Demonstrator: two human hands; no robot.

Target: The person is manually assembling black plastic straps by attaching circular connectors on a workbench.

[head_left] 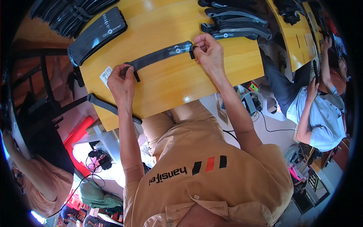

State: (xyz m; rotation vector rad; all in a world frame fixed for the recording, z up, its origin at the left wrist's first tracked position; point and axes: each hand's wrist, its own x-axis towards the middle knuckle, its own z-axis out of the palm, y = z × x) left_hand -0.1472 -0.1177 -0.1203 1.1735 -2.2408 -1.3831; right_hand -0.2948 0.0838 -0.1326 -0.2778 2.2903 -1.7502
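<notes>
A flat black strap (157, 57) with pale printing is stretched above the wooden table (166, 89), slanting up toward the right. My left hand (123, 85) pinches its left end between thumb and fingers, with a short black strip hanging beside the thumb. At the other end, my right hand (210, 55) is closed on the strap's tip, where another short dark piece hangs down. The fingers partly cover both ends. A white printed slip (105, 76) lies right beside my left hand.
A neat stack of black straps (99, 34) lies at the far left, with a banded bundle (72, 16) behind it. More strap piles (239, 27) sit at the far right. One loose strap (113, 108) crosses the near left edge. People sit on both sides.
</notes>
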